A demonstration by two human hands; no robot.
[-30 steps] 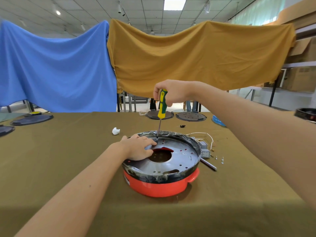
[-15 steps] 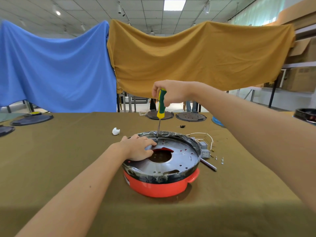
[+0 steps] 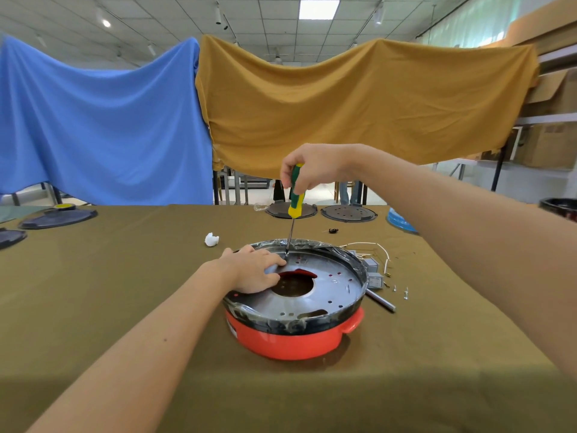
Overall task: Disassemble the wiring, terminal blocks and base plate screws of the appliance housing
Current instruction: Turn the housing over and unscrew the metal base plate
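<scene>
The right hand (image 3: 312,168) curls around an upright green-and-yellow screwdriver (image 3: 295,195), tip on the metal base plate (image 3: 331,285) just beyond the left hand (image 3: 251,271), whose flat, relaxed fingers press the plate inside the red housing (image 3: 290,342).

No legible text, label, brand, number or sign is found anywhere in the head view.

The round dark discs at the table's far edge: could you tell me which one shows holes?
The right-hand far disc, dotted with holes; its neighbour, behind the screwdriver, shows none.
</scene>
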